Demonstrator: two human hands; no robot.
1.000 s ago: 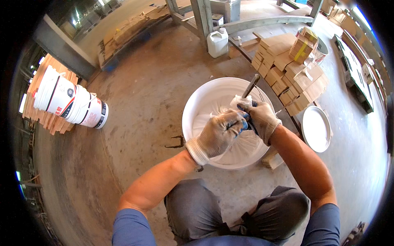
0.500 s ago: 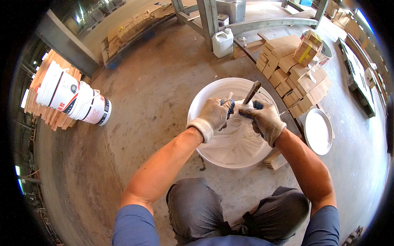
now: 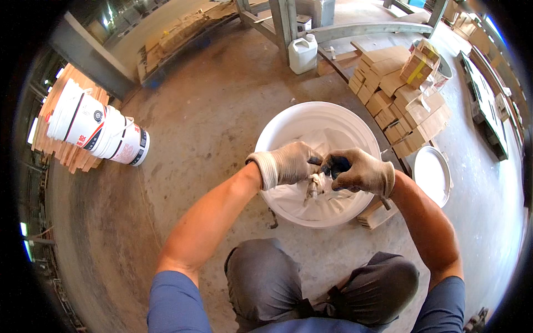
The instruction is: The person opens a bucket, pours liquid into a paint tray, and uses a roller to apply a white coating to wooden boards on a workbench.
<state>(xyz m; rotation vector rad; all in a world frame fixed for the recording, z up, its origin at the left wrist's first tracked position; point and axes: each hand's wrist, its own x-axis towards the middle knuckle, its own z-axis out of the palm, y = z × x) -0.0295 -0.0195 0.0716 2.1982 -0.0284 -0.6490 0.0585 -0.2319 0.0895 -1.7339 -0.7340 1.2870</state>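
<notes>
A round white bucket (image 3: 266,130) stands on the floor in front of my knees, lined with a white plastic bag (image 3: 327,136). Above its middle, the twisted neck of the bag (image 3: 315,187) is bunched up between my hands. My left hand (image 3: 293,162), in a dirty knit glove with dark fingertips, is closed on the bunched plastic. My gloved right hand (image 3: 361,169) touches it from the right, its fingers curled; their grip on the plastic is partly hidden. A brownish handle end (image 3: 386,203) pokes out below my right wrist; the rest of that tool is hidden.
A white round lid (image 3: 432,176) lies right of the bucket. Stacked cardboard boxes (image 3: 400,100) stand beyond it. Printed white buckets (image 3: 100,125) are at the left, a white jug (image 3: 303,54) ahead near a metal frame (image 3: 283,33). A dark pallet (image 3: 483,105) is far right.
Both hands have come lower and nearer to me over the bucket. The dark-handled tool that stuck up by my right hand no longer points up. The bag's neck now shows twisted and bunched.
</notes>
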